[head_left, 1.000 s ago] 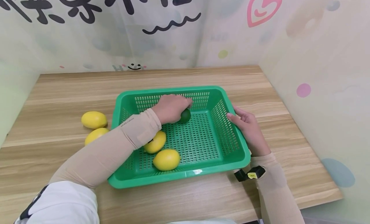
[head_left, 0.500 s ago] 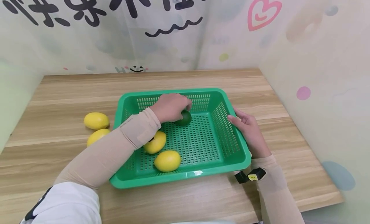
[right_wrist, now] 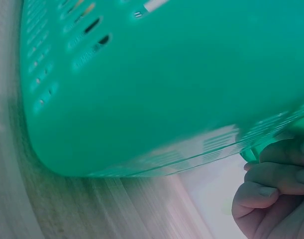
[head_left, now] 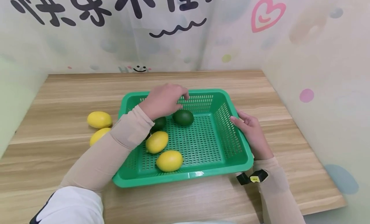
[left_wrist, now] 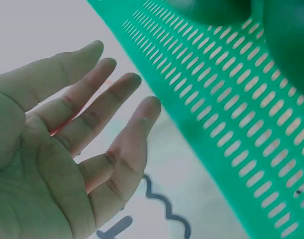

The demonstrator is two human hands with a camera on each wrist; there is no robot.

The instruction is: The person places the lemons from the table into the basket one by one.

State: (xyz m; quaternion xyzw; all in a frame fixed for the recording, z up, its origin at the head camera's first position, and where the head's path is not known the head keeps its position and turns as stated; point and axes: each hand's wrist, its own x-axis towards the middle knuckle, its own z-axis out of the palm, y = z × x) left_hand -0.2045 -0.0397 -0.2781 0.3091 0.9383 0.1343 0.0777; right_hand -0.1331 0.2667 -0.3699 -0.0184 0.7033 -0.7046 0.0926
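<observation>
In the head view my left hand [head_left: 164,100] is raised over the back left of a green plastic basket [head_left: 188,175], holding nothing. Its fingers are apart and relaxed in the left wrist view. Just below the fingertips lies a dark green oval fruit [head_left: 183,118]. A second dark green fruit [head_left: 159,123] is partly hidden by the wrist. Toward the basket's front left are two lemons, one lemon [head_left: 157,142] behind the other lemon [head_left: 169,161]. My right hand [head_left: 252,132] grips the basket's right rim, thumb on top and fingers outside.
Two more lemons sit on the wooden table [head_left: 295,172] left of the basket: a whole lemon [head_left: 99,120] and another lemon [head_left: 99,135] partly behind my left forearm. Printed walls [head_left: 231,34] border the table at the back and sides.
My left hand has let go of the dark green fruit and moved up and slightly left. The fruit now lies on the basket floor. My right hand still holds the rim.
</observation>
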